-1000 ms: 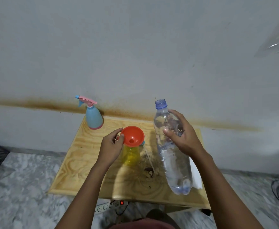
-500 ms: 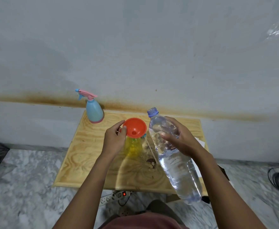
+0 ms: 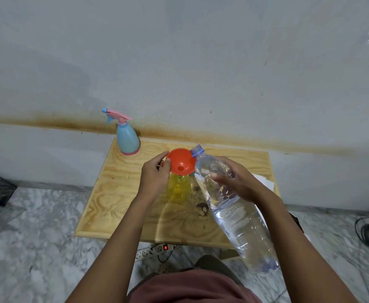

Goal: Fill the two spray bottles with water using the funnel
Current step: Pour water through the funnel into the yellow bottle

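left hand [image 3: 155, 178] pinching funnel [image 3: 180, 160], right hand [image 3: 240, 184] gripping water bottle [image 3: 238, 219], yellow bottle [image 3: 179, 188] half-hidden

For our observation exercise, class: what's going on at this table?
A person's left hand holds an orange plastic funnel seated in a yellow translucent spray bottle on the plywood table. The right hand tilts a clear plastic water bottle, its open mouth at the funnel's rim; no stream shows yet. A blue spray bottle with a pink trigger head stands apart at the back.
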Demonstrator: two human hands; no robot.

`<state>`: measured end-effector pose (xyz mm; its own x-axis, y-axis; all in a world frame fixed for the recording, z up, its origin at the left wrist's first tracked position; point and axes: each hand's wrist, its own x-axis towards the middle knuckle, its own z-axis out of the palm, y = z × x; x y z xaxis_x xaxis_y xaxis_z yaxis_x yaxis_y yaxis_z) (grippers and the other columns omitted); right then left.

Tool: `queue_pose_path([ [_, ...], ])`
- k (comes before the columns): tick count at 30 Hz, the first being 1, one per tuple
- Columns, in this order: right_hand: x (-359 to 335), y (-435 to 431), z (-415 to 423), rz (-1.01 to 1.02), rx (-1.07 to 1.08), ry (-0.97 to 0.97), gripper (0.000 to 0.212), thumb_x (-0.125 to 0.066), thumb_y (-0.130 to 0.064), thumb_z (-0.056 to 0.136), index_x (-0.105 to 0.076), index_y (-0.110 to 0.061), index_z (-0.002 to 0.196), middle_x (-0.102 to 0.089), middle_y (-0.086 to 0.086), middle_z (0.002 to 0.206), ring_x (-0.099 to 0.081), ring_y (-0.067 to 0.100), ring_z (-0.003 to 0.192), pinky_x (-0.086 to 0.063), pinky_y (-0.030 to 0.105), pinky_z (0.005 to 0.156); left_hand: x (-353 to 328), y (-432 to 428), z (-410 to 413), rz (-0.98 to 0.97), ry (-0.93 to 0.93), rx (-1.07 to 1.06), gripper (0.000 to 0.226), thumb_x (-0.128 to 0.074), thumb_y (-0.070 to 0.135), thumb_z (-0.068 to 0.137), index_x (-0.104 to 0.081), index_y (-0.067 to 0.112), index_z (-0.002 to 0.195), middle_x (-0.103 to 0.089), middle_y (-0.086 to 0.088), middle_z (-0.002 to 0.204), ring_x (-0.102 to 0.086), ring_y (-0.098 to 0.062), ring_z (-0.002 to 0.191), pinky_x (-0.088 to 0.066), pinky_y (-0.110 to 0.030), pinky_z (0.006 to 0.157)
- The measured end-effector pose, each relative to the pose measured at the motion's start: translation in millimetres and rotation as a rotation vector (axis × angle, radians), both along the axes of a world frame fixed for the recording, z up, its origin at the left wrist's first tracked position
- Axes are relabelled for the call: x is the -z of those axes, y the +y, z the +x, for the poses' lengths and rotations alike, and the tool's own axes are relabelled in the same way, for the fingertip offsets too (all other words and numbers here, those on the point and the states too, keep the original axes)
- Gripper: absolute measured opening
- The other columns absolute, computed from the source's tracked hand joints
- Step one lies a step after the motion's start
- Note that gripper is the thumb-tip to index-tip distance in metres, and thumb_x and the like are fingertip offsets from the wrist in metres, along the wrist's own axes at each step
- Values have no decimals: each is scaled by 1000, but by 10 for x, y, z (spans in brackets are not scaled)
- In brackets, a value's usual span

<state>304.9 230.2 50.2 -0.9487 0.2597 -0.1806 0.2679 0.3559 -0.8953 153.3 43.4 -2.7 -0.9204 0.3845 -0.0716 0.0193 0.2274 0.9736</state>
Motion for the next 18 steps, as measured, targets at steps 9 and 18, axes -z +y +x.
queue_pose_path([
  [9,34,80,-48,-17,-50,-64,37,-67,-45,89,-57,-45,124,-70,3,101,-71,22,79,-55,29,59,-57,8,-17,-11,3,3,37,-53,23,101,-59,17,137,-61,10,76,-62,-15,69,-56,-30,73],
  [18,66,103,-46,42,-95,-87,44,-63,-60,83,-57,-48,124,-69,-19,96,-68,13,85,-55,36,72,-82,-1,8,-17,6,10,36,-53,22,101,-58,19,137,-62,9,78,-61,-14,68,-59,-40,77],
])
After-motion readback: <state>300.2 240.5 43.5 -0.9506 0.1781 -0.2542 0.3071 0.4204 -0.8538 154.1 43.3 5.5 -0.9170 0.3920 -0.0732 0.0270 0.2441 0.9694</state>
